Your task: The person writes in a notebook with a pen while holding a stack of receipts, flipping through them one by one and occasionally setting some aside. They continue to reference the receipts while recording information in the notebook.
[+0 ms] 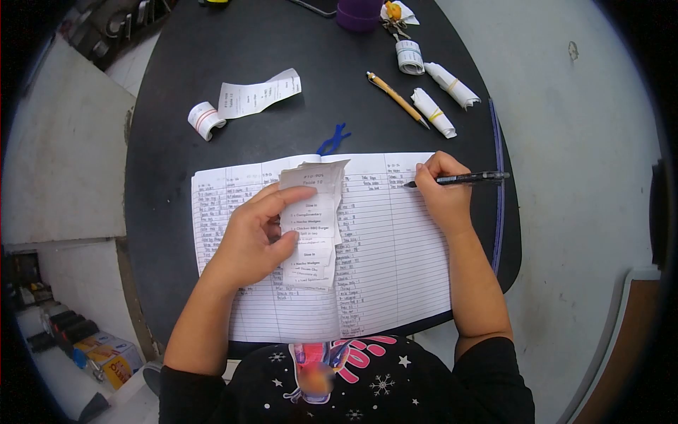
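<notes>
A lined notebook (417, 275) lies spread out in front of me, its columns partly filled with handwriting. Over its middle is a stack of printed receipts (311, 212), the top one headed "Table 10". My left hand (258, 237) grips the stack from the left, index finger and thumb lying across the paper and the other fingers curled and partly hidden. In my right hand (445, 191) is a black pen (480, 178), its tip near the writing at the upper part of the right page.
Behind the notebook, a curling receipt strip (259, 94) lies by a banded receipt roll (205, 119). More paper rolls (433, 113), a wooden pen (397, 99), keys (395, 28) and a purple container (358, 14) occupy the far side. A blue cord (332, 140) touches the notebook's top edge.
</notes>
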`<state>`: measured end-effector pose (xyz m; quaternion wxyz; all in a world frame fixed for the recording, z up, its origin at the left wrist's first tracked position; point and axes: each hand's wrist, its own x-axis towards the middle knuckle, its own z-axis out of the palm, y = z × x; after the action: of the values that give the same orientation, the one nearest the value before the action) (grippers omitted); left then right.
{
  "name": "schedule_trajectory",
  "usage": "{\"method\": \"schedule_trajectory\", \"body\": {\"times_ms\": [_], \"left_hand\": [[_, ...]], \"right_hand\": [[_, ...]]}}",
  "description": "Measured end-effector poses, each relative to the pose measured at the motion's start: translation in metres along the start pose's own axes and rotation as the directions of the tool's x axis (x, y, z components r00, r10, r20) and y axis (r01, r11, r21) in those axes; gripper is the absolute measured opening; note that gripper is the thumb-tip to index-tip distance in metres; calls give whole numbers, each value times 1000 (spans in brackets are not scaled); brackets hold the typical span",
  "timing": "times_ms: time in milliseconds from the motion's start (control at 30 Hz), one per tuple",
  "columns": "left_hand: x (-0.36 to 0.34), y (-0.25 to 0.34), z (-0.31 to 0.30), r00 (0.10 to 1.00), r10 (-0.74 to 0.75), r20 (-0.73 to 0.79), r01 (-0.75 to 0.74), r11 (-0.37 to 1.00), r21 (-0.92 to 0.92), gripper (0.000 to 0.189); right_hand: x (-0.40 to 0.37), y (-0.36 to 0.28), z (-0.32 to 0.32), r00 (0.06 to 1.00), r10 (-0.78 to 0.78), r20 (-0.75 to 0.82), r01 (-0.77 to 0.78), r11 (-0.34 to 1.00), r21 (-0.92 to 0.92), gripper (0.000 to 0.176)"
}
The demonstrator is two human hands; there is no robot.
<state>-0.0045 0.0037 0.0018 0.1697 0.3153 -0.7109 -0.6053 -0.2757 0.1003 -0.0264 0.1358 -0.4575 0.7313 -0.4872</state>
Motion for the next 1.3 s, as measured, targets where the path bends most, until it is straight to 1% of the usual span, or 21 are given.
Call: {"method": "schedule_trajectory", "body": {"times_ms": [67, 167, 267, 367, 400, 467, 567, 667, 767, 800, 900, 933, 1033, 1067, 1100, 1167, 1200, 1233, 1267, 1300], "left_hand": [[0, 2, 0, 1000, -7, -2, 7, 1000, 10, 54], [0, 0, 0, 1000, -6, -1, 6, 1000, -10, 54], [0, 0, -1, 1000, -7, 3, 7, 1000, -4, 54], [-1, 2, -1, 1000, -14, 5, 14, 1000, 19, 54], [0, 1, -2, 1000, 2, 5, -2, 1000, 22, 53], [-1, -3, -3, 999, 32, 2, -32, 999, 27, 52], [-1, 0, -3, 1000, -6, 9, 6, 1000, 11, 53], [-2, 3, -4, 1000, 20, 7, -20, 999, 35, 53], [-3, 1, -6, 1000, 10, -7, -10, 1000, -15, 52], [-3, 0, -8, 999, 34, -13, -34, 999, -14, 50], [-1, -5, -12, 996, 78, -31, -82, 986, -146, 49], [-2, -2, -11, 992, 103, -69, -111, 987, -116, 49], [-4, 3, -16, 995, 67, -79, -78, 985, -154, 49], [-4, 2, -16, 992, 83, -99, -97, 983, -155, 49], [-5, 2, -17, 990, 91, -104, -105, 985, -140, 49], [-5, 1, -18, 989, 103, -104, -114, 987, -110, 50], [-3, -1, -16, 989, 113, -99, -126, 983, -136, 50], [-2, -4, -15, 988, 123, -93, -137, 978, -159, 50], [-2, -5, -14, 987, 131, -88, -146, 972, -183, 51], [-3, -3, -13, 987, 138, -78, -150, 975, -166, 51]], "right_hand": [[0, 4, 0, 999, 24, -26, -23, 999, 40, 26], [0, 5, -2, 999, 32, -18, -30, 998, 63, 26], [1, 4, -2, 999, -41, -6, 41, 999, -31, 26], [3, 9, -6, 992, 123, -11, -120, 980, 158, 27], [5, 8, -9, 979, 201, 16, -197, 938, 285, 25], [7, 6, -14, 936, 337, 103, -341, 788, 513, 23], [9, 3, -11, 956, 277, 93, -283, 802, 526, 19], [10, 9, -9, 958, 278, 73, -263, 748, 609, 17], [12, 14, -11, 963, 251, 102, -254, 706, 661, 15], [12, 16, -11, 966, 229, 118, -247, 693, 677, 15], [12, 16, -12, 970, 211, 124, -239, 698, 675, 15], [12, 16, -12, 970, 206, 129, -237, 688, 686, 15], [10, 2, -17, 975, 212, 61, -206, 776, 597, 18], [7, -2, -24, 984, 139, 116, -179, 840, 512, 16], [3, -20, -22, 990, 29, 137, -86, 895, 437, 16], [-9, -72, -15, 964, -174, 200, 113, 952, 284, 18], [-12, -85, -14, 923, -264, 281, 204, 953, 225, 19], [-17, -93, -7, 893, -342, 291, 294, 935, 199, 12], [-22, -104, 0, 846, -413, 337, 380, 911, 163, 14], [-26, -113, 7, 789, -477, 386, 465, 876, 132, 20]]}}
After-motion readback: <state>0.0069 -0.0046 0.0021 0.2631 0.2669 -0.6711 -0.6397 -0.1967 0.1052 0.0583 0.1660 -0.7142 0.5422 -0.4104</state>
